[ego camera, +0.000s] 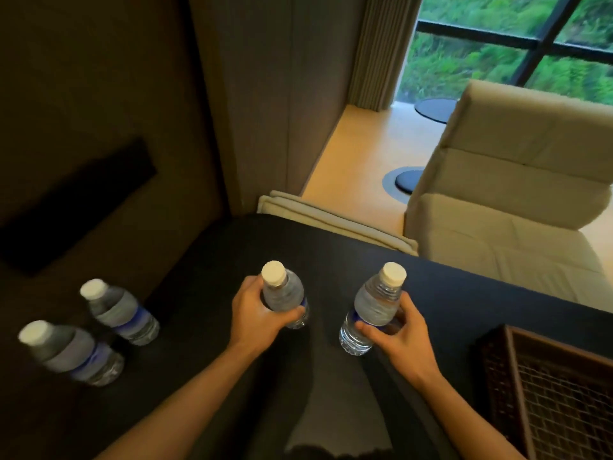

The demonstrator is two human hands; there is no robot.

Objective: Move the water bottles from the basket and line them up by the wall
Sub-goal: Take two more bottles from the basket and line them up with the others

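one head view, looking forward and steeply down, close over a dark table [331, 247]. it faces a wall [99, 94] on the left, with a window [514, 44] far off, upper right.

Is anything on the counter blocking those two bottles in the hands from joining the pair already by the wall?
Nothing visible does. The black countertop lies bare between the left-hand bottle, the right-hand bottle and the two standing bottles by the wall.

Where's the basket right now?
Head view, bottom right corner: the basket sits on the dark table, right of the right hand and its bottle. The part in view holds no bottles.
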